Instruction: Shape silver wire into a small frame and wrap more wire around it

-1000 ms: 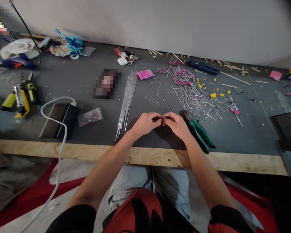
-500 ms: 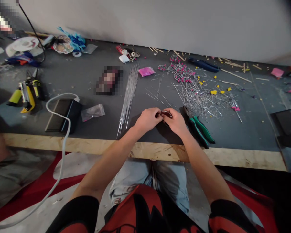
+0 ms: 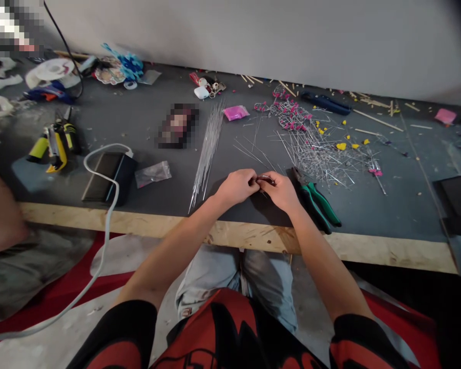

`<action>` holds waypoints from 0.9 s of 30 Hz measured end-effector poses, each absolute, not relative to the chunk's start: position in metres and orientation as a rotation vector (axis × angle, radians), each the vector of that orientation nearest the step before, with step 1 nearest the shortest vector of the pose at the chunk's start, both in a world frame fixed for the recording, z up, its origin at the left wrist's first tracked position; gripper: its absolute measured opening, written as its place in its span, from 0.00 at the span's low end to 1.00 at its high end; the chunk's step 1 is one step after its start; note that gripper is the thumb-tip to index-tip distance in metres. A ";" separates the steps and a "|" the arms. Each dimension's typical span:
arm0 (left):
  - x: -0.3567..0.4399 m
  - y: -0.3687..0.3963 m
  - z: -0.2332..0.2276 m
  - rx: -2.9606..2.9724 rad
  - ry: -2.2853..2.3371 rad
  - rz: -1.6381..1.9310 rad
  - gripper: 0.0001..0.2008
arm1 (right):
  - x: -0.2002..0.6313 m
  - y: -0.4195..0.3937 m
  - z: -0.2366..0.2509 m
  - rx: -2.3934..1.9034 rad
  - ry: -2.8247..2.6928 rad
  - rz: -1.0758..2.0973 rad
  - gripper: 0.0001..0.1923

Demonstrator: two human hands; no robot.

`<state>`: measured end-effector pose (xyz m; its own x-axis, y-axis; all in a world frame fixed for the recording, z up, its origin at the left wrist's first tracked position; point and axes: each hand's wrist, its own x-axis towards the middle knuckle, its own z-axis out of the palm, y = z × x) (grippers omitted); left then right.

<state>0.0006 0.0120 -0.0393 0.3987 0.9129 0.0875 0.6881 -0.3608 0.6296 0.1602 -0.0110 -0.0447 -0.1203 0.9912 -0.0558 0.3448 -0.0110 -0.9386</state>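
My left hand [image 3: 238, 185] is closed in a pinch just above the desk's front edge. Its fingertips meet those of my right hand [image 3: 280, 190], which is curled and closed as well. A thin shiny piece of wire shows between the fingers; most of it is hidden. To the left of my left hand lies a bundle of straight wires [image 3: 206, 154]. Pliers with green and black handles [image 3: 318, 204] lie right beside my right hand. Beyond the hands are a few loose wires [image 3: 253, 151] and a heap of wire pieces [image 3: 318, 148], some with pink bits [image 3: 292, 115].
On the left are a black power bank [image 3: 109, 177] with a white cable [image 3: 106, 230], a clear plastic bag [image 3: 153, 174] and yellow-black cutters [image 3: 56, 146]. A pink packet [image 3: 236, 112] lies behind the wires. Another person's arm [image 3: 2, 205] is at the left edge.
The camera view has shifted slightly, so the things on the left appear further right. My hands stay together in nearly the same place, with only a small change in the right fingers.
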 end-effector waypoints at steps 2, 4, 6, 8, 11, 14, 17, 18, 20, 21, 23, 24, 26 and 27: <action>-0.001 0.012 -0.040 2.150 1.343 0.598 0.03 | 0.161 -0.011 -0.045 -1.417 -1.545 1.162 0.12; -0.001 0.013 -0.039 2.131 1.325 0.609 0.03 | 0.162 -0.010 -0.044 -1.405 -1.546 1.180 0.11; -0.002 0.012 -0.039 2.110 1.309 0.619 0.03 | 0.162 -0.010 -0.044 -1.393 -1.547 1.199 0.11; -0.002 0.013 -0.038 2.090 1.297 0.625 0.03 | 0.163 -0.010 -0.043 -1.389 -1.552 1.213 0.11; -0.004 0.013 -0.037 2.065 1.273 0.614 0.03 | 0.164 -0.010 -0.042 -1.399 -1.562 1.220 0.11; -0.005 0.015 -0.036 2.046 1.242 0.596 0.02 | 0.165 -0.009 -0.041 -1.404 -1.582 1.226 0.10; -0.006 0.017 -0.036 2.032 1.218 0.588 0.02 | 0.167 -0.008 -0.040 -1.408 -1.607 1.244 0.11; -0.007 0.017 -0.037 2.027 1.213 0.586 0.02 | 0.167 -0.008 -0.040 -1.411 -1.613 1.248 0.11; -0.006 0.017 -0.038 2.010 1.215 0.598 0.02 | 0.167 -0.007 -0.041 -1.408 -1.602 1.258 0.11; -0.005 0.018 -0.038 1.996 1.224 0.616 0.02 | 0.166 -0.007 -0.042 -1.402 -1.582 1.267 0.11; -0.004 0.018 -0.039 1.964 1.251 0.673 0.03 | 0.164 -0.005 -0.043 -1.388 -1.511 1.287 0.11; -0.003 0.018 -0.039 1.947 1.263 0.704 0.03 | 0.163 -0.005 -0.044 -1.380 -1.462 1.298 0.12; -0.003 0.019 -0.040 1.903 1.282 0.762 0.04 | 0.161 -0.004 -0.046 -1.350 -1.345 1.326 0.14; -0.003 0.020 -0.040 1.874 1.294 0.791 0.04 | 0.161 -0.003 -0.046 -1.328 -1.284 1.344 0.15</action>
<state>-0.0031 0.0196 -0.0401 0.3097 0.9469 0.0869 0.5087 -0.2422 0.8262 0.1606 -0.0033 -0.0459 -0.0956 0.9854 -0.1412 0.0956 -0.1321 -0.9866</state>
